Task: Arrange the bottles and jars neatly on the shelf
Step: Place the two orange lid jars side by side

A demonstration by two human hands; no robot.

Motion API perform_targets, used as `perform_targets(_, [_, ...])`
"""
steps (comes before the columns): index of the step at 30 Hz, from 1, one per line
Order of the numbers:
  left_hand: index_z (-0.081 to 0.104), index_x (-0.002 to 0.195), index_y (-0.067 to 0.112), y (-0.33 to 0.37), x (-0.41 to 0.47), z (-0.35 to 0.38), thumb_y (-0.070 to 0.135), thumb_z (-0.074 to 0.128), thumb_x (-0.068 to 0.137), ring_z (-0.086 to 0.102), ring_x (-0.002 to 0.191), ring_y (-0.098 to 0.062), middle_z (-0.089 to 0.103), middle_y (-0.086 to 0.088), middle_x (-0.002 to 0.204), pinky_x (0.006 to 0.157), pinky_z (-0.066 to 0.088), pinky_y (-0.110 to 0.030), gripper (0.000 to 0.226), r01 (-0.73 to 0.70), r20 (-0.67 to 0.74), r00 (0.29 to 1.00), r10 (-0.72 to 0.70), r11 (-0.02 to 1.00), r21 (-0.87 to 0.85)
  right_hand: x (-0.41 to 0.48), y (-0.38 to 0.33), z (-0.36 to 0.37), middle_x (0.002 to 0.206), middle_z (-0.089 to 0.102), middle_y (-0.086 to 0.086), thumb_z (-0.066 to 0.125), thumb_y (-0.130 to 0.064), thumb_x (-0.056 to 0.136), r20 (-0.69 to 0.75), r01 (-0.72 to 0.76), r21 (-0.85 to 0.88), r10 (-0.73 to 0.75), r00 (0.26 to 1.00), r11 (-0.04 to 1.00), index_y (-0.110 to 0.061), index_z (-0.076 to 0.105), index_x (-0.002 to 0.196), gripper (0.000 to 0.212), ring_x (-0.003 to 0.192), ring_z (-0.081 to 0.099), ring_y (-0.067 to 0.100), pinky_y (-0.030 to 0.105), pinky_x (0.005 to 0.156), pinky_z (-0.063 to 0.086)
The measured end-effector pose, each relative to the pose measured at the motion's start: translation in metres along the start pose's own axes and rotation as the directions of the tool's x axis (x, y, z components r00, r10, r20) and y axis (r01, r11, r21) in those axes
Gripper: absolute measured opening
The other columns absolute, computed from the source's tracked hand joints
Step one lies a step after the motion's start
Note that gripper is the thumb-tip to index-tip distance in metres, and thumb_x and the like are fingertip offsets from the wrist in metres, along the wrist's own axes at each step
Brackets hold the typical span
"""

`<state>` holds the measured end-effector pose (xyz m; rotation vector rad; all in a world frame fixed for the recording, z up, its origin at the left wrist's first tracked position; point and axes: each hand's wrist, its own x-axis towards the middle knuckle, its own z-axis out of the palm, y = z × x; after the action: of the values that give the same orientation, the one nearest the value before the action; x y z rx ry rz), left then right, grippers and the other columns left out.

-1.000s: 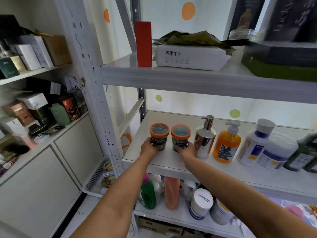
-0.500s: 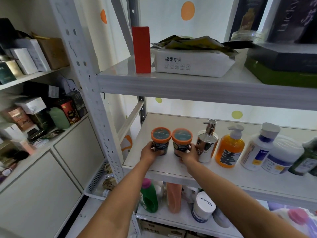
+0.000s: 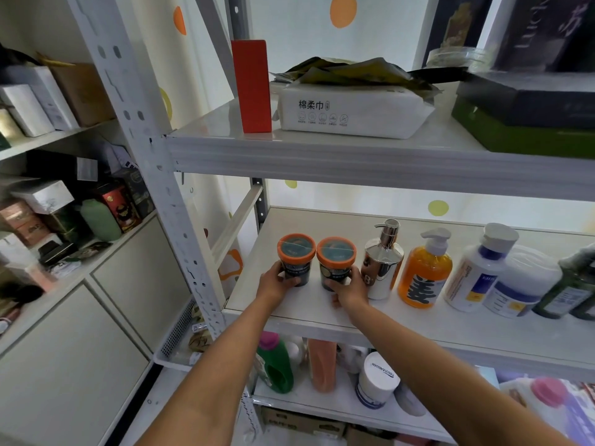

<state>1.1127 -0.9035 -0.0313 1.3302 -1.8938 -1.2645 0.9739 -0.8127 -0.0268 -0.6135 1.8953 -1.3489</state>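
Observation:
Two dark jars with orange-rimmed lids stand side by side at the left of the middle shelf (image 3: 322,313). My left hand (image 3: 276,284) grips the left jar (image 3: 296,257) at its base. My right hand (image 3: 349,289) grips the right jar (image 3: 336,260) low down. To their right runs a row: a chrome pump bottle (image 3: 383,265), an orange pump bottle (image 3: 425,275), a white bottle with a blue collar (image 3: 479,268), a white tub (image 3: 521,284) and a dark green bottle (image 3: 570,284).
The upper shelf (image 3: 322,156) holds a red box (image 3: 251,86), a white tissue pack (image 3: 351,111) and dark boxes. Below are a green bottle (image 3: 275,365), an orange-pink bottle (image 3: 322,365) and a white jar (image 3: 375,379). A white perforated upright (image 3: 151,149) stands left, with a cabinet beyond.
Both hands stay on the two jars, which stand close together as before. The view has shifted slightly, so the shelf sits a little lower in the frame.

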Motion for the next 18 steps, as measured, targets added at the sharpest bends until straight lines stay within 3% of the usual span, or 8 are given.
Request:
perform_targets(2, [0.047,0.134,0.008,0.000,0.000,0.000,0.013,0.067,0.086,0.056,0.113,-0.032,0.053,-0.012,0.136,0.087,0.040,-0.029,0.053,-0.001,-0.002,1.000,0.001,1.000,0.013,0.000,0.003,0.003,0.120,0.056,0.013,0.065,-0.009,0.085,-0.024,0.020,-0.021,-0.021,0.999,1.000,-0.012,0.040,0.128,0.049,0.062,0.053,0.026,0.033,0.049,0.045])
perform_targets(5, [0.046,0.134,0.008,0.000,-0.001,0.001,0.013,0.066,0.086,0.055,0.113,-0.031,0.053,-0.012,0.136,0.087,0.040,-0.029,0.053,0.007,-0.004,1.000,-0.007,1.000,0.011,0.001,0.008,0.008,0.118,0.057,0.012,0.065,-0.012,0.084,-0.072,0.060,-0.054,-0.063,0.995,0.997,-0.020,0.042,0.116,0.040,0.080,0.056,0.028,0.044,0.070,0.050])
perform_targets(8, [0.046,0.134,0.008,0.001,-0.001,0.000,0.012,0.066,0.086,0.054,0.114,-0.032,0.053,-0.013,0.137,0.089,0.040,-0.030,0.052,0.006,0.004,1.000,-0.006,1.000,0.006,0.006,0.014,0.013,0.118,0.059,0.013,0.067,-0.014,0.083,-0.110,0.048,-0.038,-0.052,0.993,0.998,-0.028,0.039,0.103,0.037,0.082,0.054,0.026,0.051,0.082,0.050])
perform_targets(11, [0.046,0.135,0.009,0.002,-0.001,0.000,0.011,0.065,0.087,0.054,0.115,-0.032,0.052,-0.012,0.137,0.090,0.040,-0.030,0.052,0.009,0.012,1.000,-0.009,1.000,0.007,0.003,0.016,0.015,0.120,0.062,0.012,0.069,-0.023,0.082,-0.137,0.007,-0.033,-0.011,0.990,0.999,-0.026,0.042,0.104,0.035,0.084,0.058,0.028,0.054,0.089,0.051])
perform_targets(13, [0.046,0.135,0.009,0.001,-0.002,0.000,0.011,0.066,0.086,0.054,0.115,-0.032,0.053,-0.012,0.137,0.091,0.040,-0.031,0.053,0.009,0.008,1.000,-0.009,1.000,0.005,-0.010,0.011,0.016,0.129,0.059,0.013,0.068,-0.027,0.083,-0.191,-0.035,-0.013,0.032,0.981,0.999,-0.020,0.047,0.117,0.040,0.104,0.062,0.033,0.051,0.098,0.048])
perform_targets(15, [0.047,0.135,0.010,0.000,-0.003,0.002,0.010,0.069,0.083,0.054,0.117,-0.032,0.053,-0.012,0.137,0.096,0.042,-0.035,0.056,0.017,-0.002,1.000,-0.017,1.000,-0.008,-0.022,0.008,0.020,0.140,0.049,0.012,0.068,-0.021,0.085,-0.275,-0.104,0.051,0.115,0.955,0.993,-0.010,0.043,0.132,0.054,0.125,0.050,0.033,0.044,0.108,0.039])
perform_targets(18, [0.045,0.135,0.011,0.000,-0.005,0.005,0.016,0.075,0.079,0.053,0.120,-0.031,0.055,-0.012,0.135,0.101,0.043,-0.039,0.063,0.032,-0.028,0.999,-0.033,0.999,-0.017,-0.039,0.004,0.031,0.132,0.051,0.013,0.067,-0.014,0.085,-0.274,-0.237,0.133,0.265,0.924,0.962,-0.005,0.049,0.121,0.042,0.121,0.052,0.032,0.039,0.103,0.040])
